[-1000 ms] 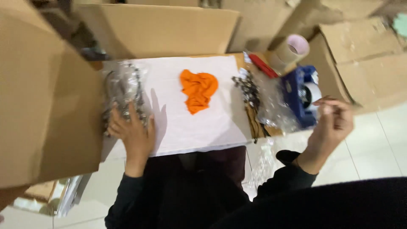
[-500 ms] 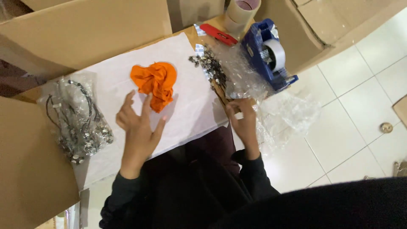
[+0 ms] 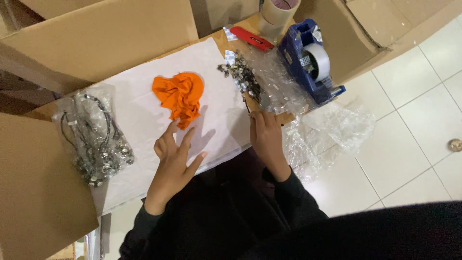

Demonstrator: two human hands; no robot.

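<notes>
- Cardboard boxes (image 3: pixel 96 33) ring a low work surface covered by a white paper sheet (image 3: pixel 139 120); pale tiled floor (image 3: pixel 414 125) lies to the right.
- Left hand (image 3: pixel 174 159): fingers spread and released, palm down over the sheet, gripping nothing. Fingertips lie just below the orange cloth (image 3: pixel 180 96), near it; contact cannot be confirmed.
- Orange cloth: crumpled, lying on the middle of the sheet, apart from both bags.
- Right hand (image 3: pixel 265 137): at the sheet's right edge, fingers curled over the near end of a clear plastic bag (image 3: pixel 281 84). Whether they actually pinch it cannot be told (fingertips hidden by the hand's back).
- Clear plastic bag: holds a cluster of small metal pieces (image 3: pixel 240 77), and lies between the sheet and the tape dispenser.
- Blue tape dispenser (image 3: pixel 310 62): stands at the right end of the surface, roll fitted, touching the bag's plastic.
- Red utility knife (image 3: pixel 251 38) and a roll of tape (image 3: pixel 279 9): at the far edge, behind the dispenser.
- Second bag of dark cords and metal parts (image 3: pixel 94 137): on the left end of the sheet, well apart from both hands.
- Loose crumpled plastic wrap (image 3: pixel 332 132): hangs off the near right edge over the floor.
</notes>
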